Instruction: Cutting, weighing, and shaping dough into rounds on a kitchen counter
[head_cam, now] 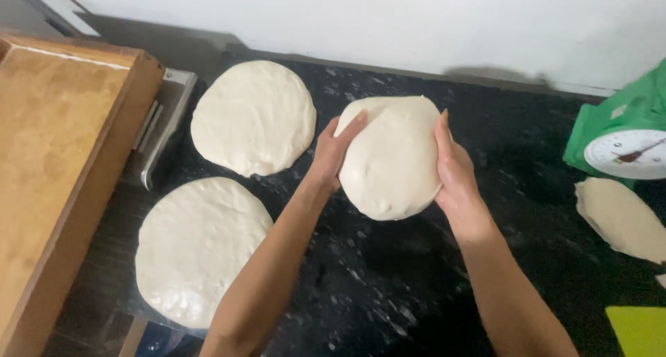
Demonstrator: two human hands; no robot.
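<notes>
Above black speckled stone surface [388,287]: left hand [331,156], right hand [454,180] grip clamped on pale round dough disc [392,159]; looks soft, floppy, support both edges

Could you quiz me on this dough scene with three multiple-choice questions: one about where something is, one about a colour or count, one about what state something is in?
1. Where is the scale?
A. right edge of the counter
B. on the wooden board
C. between the flat rounds

2. How many flat dough rounds lie left of the hands?
A. one
B. two
C. four

3. The dough in the middle is:
A. lying untouched
B. held between both hands
C. under a cloth

Answers: 1 A, the green scale stands at far right. 2 B, one round lies behind another. 3 B, the left hand and right hand clasp its sides.
</notes>
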